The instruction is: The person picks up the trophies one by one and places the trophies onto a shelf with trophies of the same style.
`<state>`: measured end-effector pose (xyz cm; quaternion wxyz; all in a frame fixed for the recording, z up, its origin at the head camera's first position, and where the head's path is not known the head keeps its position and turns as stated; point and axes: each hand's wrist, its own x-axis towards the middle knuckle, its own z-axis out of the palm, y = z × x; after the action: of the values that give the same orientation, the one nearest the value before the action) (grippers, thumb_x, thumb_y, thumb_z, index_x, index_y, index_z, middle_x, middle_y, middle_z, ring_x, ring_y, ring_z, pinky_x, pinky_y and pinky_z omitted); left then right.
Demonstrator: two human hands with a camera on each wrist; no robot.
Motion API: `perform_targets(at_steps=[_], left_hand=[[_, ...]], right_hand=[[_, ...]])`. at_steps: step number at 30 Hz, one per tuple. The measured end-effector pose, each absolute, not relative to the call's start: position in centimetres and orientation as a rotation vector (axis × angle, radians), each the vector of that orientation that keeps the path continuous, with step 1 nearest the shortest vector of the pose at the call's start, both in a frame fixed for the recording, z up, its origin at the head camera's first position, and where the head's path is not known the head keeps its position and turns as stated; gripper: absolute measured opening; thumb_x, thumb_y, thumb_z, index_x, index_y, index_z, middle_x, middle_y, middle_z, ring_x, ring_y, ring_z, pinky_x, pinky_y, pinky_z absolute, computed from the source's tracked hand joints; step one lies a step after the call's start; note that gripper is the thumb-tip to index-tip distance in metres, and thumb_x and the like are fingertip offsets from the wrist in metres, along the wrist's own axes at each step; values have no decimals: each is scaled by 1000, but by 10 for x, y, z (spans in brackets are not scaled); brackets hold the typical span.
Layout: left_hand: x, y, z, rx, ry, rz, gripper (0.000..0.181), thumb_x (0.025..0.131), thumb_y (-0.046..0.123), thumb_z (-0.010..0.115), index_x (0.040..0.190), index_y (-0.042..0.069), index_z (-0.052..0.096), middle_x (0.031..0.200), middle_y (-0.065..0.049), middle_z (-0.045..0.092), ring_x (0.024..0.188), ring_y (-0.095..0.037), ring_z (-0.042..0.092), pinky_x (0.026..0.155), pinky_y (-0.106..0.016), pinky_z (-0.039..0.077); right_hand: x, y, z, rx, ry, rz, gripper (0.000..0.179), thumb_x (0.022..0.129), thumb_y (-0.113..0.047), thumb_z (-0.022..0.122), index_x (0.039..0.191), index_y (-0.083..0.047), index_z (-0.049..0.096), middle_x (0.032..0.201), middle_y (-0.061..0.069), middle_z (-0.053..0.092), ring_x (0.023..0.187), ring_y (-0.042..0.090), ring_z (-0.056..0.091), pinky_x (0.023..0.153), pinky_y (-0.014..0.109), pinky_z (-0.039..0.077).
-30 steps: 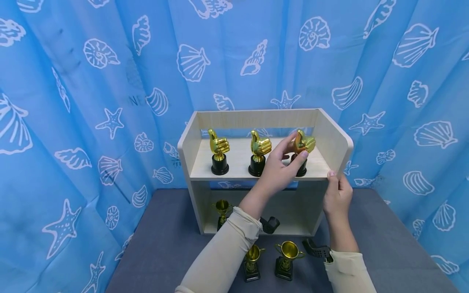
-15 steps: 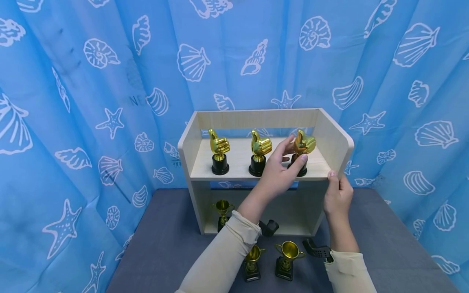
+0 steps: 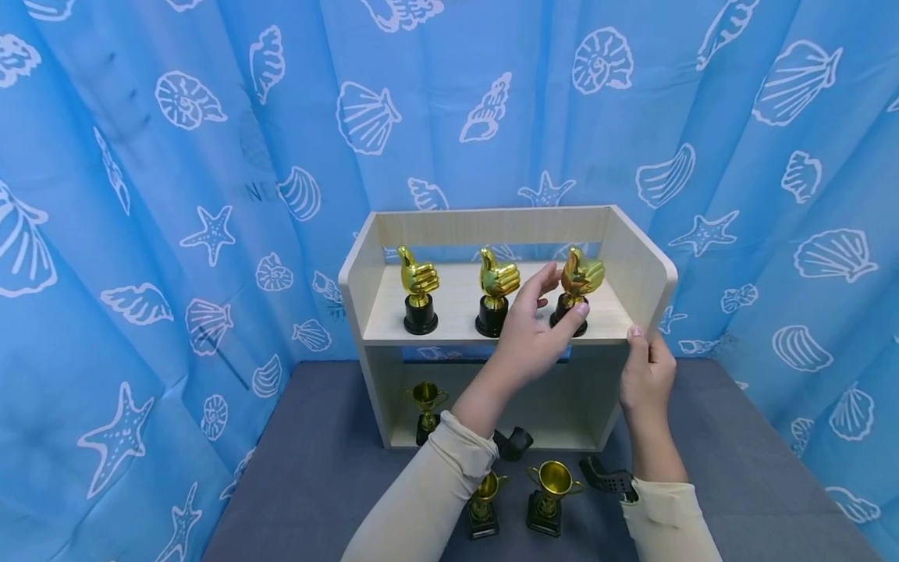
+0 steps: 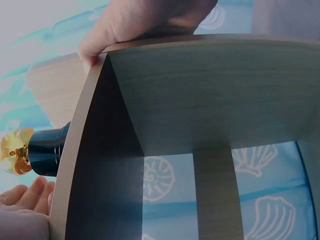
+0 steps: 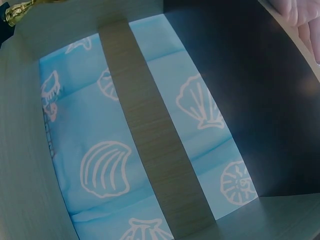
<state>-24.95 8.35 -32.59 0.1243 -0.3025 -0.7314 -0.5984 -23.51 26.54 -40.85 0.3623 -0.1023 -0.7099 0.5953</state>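
On the upper board of a small wooden shelf (image 3: 611, 394), three gold thumbs-up trophies on black bases stand in a row. Beside the right-hand thumbs-up trophy (image 3: 583, 273) is my left hand (image 3: 530, 336), its thumb overlapping the black base and its fingers loosely spread to the left. The left wrist view has these fingers (image 4: 32, 197) close to the base (image 4: 45, 152). My right hand (image 3: 648, 378) grips the shelf's right side panel, thumb on the front edge by the upper board. The middle trophy (image 3: 499, 279) and left trophy (image 3: 419, 285) stand untouched.
A gold cup trophy (image 3: 425, 402) stands in the lower compartment at left. Two more cups, one partly behind the left sleeve (image 3: 483, 507) and another to its right (image 3: 551, 488), stand on the grey tabletop (image 3: 302, 484). A blue shell-print curtain (image 3: 449, 94) hangs behind.
My left hand has slid down slightly, its fingers drawing back from behind the right thumbs-up trophy and its thumb lowering to the base. The right hand keeps its grip on the shelf.
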Motion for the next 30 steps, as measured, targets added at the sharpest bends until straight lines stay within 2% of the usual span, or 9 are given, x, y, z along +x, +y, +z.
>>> perform_targets(at_steps=[2, 4, 6, 11, 18, 25, 30], left_hand=[[-249, 83, -327, -886, -2128, -1740, 71, 104, 28, 69, 165, 13, 36, 161, -6, 49, 150, -19, 48, 121, -36, 43], [-247, 82, -328, -895, -2129, -1727, 72, 104, 27, 69, 165, 11, 35, 161, -8, 49, 149, -24, 49, 121, -36, 44], [-245, 80, -329, -905, -2134, -1709, 72, 104, 26, 68, 165, 10, 34, 162, -10, 48, 150, -25, 48, 121, -37, 44], [-238, 76, -329, -919, -2167, -1667, 75, 104, 25, 68, 167, 11, 30, 164, -11, 45, 152, -16, 43, 123, -37, 42], [-232, 72, -333, -909, -2184, -1663, 81, 102, 29, 71, 168, 15, 27, 166, -3, 43, 152, -15, 42, 123, -35, 41], [-224, 68, -339, -878, -2212, -1675, 82, 101, 37, 70, 169, 20, 27, 166, 3, 43, 153, -15, 40, 125, -44, 39], [-219, 67, -343, -876, -2201, -1670, 80, 102, 36, 70, 168, 21, 29, 165, 5, 45, 154, -12, 38, 125, -43, 39]], right_hand=[[-236, 265, -409, -269, -1825, 1517, 47, 111, -32, 45, 138, 0, 66, 147, 16, 64, 126, 16, 60, 118, 48, 44], [-237, 265, -409, -277, -1823, 1506, 46, 111, -32, 46, 135, 2, 67, 145, 17, 65, 120, 11, 60, 115, 46, 45], [-236, 265, -409, -277, -1825, 1507, 47, 111, -32, 45, 135, 2, 66, 146, 18, 65, 122, 13, 60, 117, 49, 45], [-235, 266, -409, -256, -1833, 1534, 49, 112, -34, 43, 140, 1, 64, 152, 18, 61, 135, 31, 58, 121, 63, 39], [-237, 266, -409, -261, -1841, 1515, 48, 112, -33, 43, 138, 1, 65, 149, 18, 63, 127, 24, 60, 118, 60, 42], [-236, 265, -408, -259, -1833, 1544, 49, 112, -34, 43, 140, 0, 64, 152, 15, 61, 138, 35, 56, 120, 63, 40], [-237, 265, -410, -265, -1824, 1531, 48, 111, -33, 44, 140, -1, 65, 151, 17, 61, 132, 26, 58, 120, 57, 41]])
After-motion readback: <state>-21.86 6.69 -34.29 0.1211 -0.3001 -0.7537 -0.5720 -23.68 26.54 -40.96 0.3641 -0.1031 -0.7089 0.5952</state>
